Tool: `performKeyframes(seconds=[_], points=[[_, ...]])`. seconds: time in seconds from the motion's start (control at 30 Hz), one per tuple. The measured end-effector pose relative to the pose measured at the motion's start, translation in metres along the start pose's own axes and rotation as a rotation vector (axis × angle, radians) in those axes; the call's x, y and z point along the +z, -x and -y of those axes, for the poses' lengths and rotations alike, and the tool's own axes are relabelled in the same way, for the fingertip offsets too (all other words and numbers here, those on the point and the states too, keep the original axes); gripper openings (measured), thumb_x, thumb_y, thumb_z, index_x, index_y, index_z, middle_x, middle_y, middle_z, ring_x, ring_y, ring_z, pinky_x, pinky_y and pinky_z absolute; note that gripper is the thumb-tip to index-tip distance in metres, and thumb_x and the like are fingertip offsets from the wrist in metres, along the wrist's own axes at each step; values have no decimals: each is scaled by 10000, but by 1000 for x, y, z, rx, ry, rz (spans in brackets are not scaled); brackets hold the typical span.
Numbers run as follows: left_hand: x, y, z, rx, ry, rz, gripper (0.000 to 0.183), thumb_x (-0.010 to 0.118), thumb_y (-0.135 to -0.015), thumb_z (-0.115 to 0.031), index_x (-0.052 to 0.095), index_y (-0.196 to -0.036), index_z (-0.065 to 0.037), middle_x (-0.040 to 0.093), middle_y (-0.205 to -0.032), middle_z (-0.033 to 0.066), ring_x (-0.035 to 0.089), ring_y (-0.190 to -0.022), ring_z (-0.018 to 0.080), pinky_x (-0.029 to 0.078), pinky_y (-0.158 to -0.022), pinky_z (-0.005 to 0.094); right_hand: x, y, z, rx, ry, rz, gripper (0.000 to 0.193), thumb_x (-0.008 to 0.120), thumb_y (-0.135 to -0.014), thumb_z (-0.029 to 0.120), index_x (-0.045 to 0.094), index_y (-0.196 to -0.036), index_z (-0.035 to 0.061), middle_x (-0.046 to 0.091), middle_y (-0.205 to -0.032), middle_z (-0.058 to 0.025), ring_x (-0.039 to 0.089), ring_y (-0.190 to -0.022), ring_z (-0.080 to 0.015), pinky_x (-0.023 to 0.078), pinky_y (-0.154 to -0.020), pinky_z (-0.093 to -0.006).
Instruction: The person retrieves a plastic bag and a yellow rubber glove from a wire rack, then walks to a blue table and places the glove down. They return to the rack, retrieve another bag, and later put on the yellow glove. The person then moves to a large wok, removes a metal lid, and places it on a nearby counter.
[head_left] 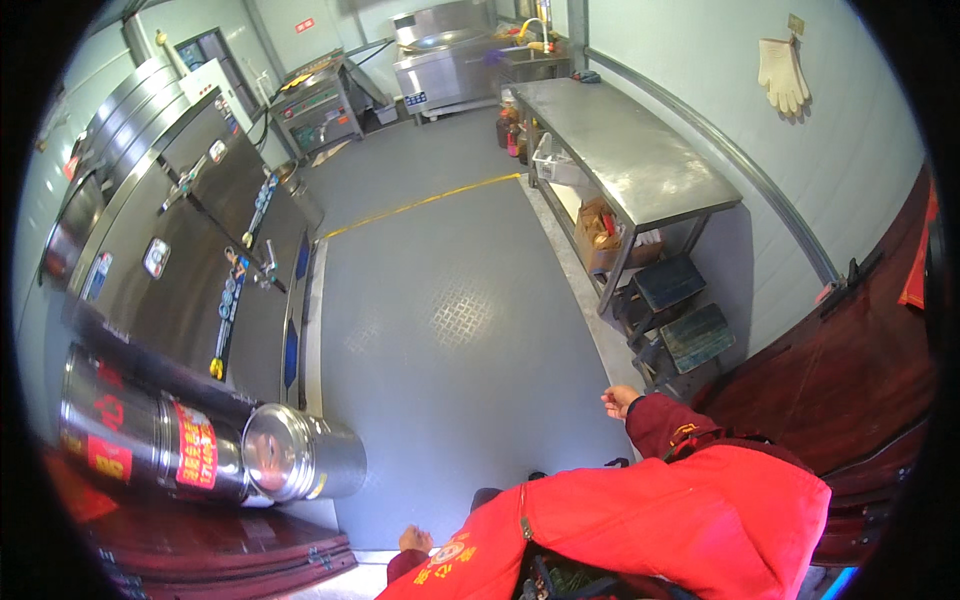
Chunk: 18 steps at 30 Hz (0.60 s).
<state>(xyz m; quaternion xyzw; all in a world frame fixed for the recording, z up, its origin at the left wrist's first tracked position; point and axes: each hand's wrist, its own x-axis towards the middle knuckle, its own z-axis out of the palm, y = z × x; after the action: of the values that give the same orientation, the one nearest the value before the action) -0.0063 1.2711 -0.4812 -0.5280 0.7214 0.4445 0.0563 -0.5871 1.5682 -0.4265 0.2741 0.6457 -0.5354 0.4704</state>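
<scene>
Red: your jacket fills the lower middle of the view, both sleeves the same red, with a round badge near the left cuff.
Left hand: your left hand [414, 540] sits low at the bottom edge, just past the cuff. It holds nothing you can see; the fingers are too small and blurred to tell how far they are curled.
Right hand: your right hand [620, 400] is lifted out over the grey floor [450, 330], loosely closed, with nothing in its grasp and nothing touching it.
Nearest to left hand: a steel drum [300, 452] with a shiny round lid, standing at your left beside a taller steel canister [140, 430] that carries red labels. Your left hand is near the drum but apart from it.
Nearest to right hand: two dark stools [680, 315] stacked close together by the wall, near but not touched.
Left wall: a row of tall steel cabinets [190, 240] with handles and small panels.
Right wall: a long steel work table [625, 150] with a cardboard box [600, 235] on the shelf under it, and pale gloves [783, 75] hanging above.
Floor: a yellow line [430, 202] crosses it well ahead of you.
Far end: steel cooking units [445, 55] and a sink.
</scene>
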Motion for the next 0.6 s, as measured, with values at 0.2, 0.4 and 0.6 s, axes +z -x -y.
performKeyframes(seconds=[0.2, 0.4, 0.6], points=[[-30, -107, 4, -64, -466, 24, 184, 538, -800, -249, 542, -787, -65, 571, -742, 107, 547, -727, 254, 430, -582, 384, 42, -29, 34, 43, -86, -117, 33, 539, -760, 139, 518, -757, 113, 529, -668, -4, 467, -566, -138, 437, -515, -323], [-120, -236, -55, -105, -204, -64, 162, 515, -820, -226, 516, -737, -86, 524, -682, 61, 496, -641, 182, 394, -518, 322, 130, -73, 85, -18, -131, -210, 43, 537, -745, 123, 515, -777, 104, 531, -686, -7, 479, -642, -155, 432, -560, -352], [-261, -357, -155, -69, 782, -306, 181, 492, -841, -202, 490, -687, -108, 476, -622, 15, 444, -555, 110, 359, -454, 259, 240, -81, 176, -167, -223, 23, 59, 547, -789, 152, 508, -799, 110, 551, -697, -13, 488, -548, -133, 436, -487, -327]])
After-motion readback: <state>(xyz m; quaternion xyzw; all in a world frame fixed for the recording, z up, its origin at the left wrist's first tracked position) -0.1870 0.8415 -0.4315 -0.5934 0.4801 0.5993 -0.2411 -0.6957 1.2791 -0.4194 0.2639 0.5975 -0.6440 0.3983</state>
